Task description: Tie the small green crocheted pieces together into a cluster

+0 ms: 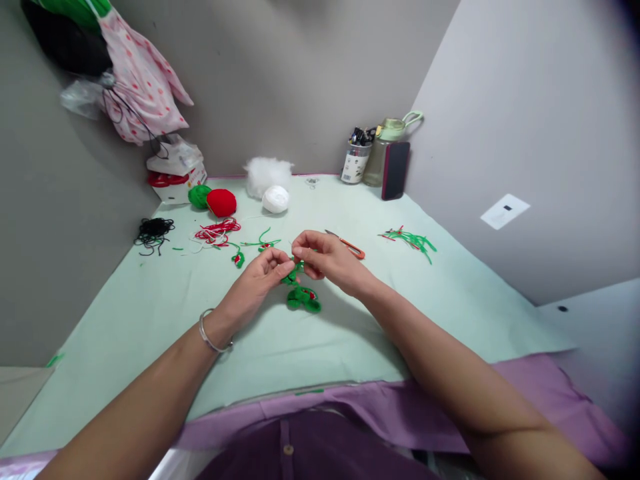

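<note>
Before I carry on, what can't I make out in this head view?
Green piece between the left hand and right hand: head view, partly covered by both.
What, if anything, the right hand pinches: head view, too small to tell.
Print on the cup: head view, too small to read.
Green item, top left: head view, cut off by the top edge.

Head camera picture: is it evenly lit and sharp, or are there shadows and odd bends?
Head view: soft light, a faint shadow on the table near the right forearm; head view: upper right corner falls dark; head view: the table's near edge looks bowed, perhaps from a wide lens; head view: the green piece in the hands is too small for fine detail.
</note>
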The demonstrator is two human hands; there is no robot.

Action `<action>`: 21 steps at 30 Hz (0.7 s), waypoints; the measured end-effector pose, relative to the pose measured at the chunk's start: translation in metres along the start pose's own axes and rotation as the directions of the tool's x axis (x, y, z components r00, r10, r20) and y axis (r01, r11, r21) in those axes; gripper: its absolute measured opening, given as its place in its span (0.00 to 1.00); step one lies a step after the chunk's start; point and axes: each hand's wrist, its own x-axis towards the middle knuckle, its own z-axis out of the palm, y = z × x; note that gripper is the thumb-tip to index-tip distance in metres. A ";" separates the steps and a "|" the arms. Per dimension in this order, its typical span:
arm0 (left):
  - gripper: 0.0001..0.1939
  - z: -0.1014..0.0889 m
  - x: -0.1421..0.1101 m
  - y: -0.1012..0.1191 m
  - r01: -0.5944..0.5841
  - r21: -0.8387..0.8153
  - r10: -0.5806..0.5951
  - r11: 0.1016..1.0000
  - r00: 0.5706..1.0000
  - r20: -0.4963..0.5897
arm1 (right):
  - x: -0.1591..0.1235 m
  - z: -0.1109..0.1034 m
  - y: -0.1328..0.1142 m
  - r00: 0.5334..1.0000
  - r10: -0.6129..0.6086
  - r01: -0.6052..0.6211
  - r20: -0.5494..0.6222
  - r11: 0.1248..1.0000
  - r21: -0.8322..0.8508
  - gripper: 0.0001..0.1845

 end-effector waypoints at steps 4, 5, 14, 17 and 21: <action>0.14 0.000 0.001 -0.001 -0.007 -0.023 0.006 1.000 0.999 -0.034 | -0.001 0.001 -0.002 0.997 -0.060 0.066 0.039 0.981 -0.181 0.08; 0.13 0.000 0.001 -0.001 -0.011 -0.022 0.010 1.000 0.999 -0.037 | -0.001 0.001 -0.002 0.996 -0.075 0.081 0.037 0.973 -0.217 0.08; 0.13 0.000 0.001 -0.002 0.003 -0.044 -0.002 0.999 1.000 0.017 | 0.003 0.001 0.007 0.993 -0.086 0.097 0.076 0.982 -0.160 0.09; 0.13 0.001 -0.001 0.001 0.017 -0.074 -0.011 0.997 0.997 0.081 | 0.002 -0.002 0.007 0.991 0.020 -0.021 0.132 1.000 0.004 0.11; 0.12 0.000 -0.002 0.007 0.020 -0.140 -0.004 0.990 0.993 0.115 | 0.003 -0.005 0.004 0.986 0.066 -0.100 0.153 0.970 0.224 0.15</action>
